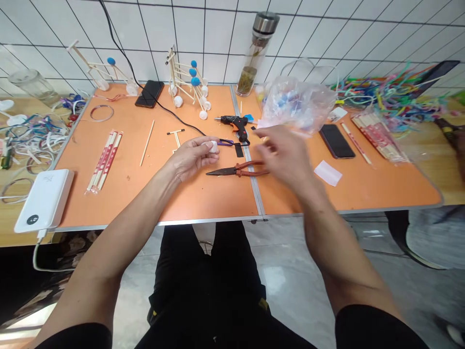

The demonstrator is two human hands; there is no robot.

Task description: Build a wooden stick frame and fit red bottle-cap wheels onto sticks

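My left hand point(198, 154) pinches a small white round piece point(214, 146) between thumb and fingertips, near the middle of the orange table. My right hand point(279, 151) is smeared by motion above the handles of the needle-nose pliers point(232, 171). Its fingers are curled, but whether anything is in them is unclear. Just behind both hands lies a black glue gun point(236, 126) with an orange trigger. A small T-shaped stick frame point(177, 138) rests left of the white piece. Two stick models with white wheels and blue balls, one at the centre point(187, 82) and one further left point(109, 70), stand against the tiled wall.
Wrapped sticks point(104, 161), a loose stick point(147, 143) and a power bank point(44, 199) lie on the left. A glass tea bottle point(253, 58), plastic bag point(296, 104), two phones point(149, 93) and colourful pipe cleaners point(388, 94) line the back and right. A black cable point(145, 89) crosses the table.
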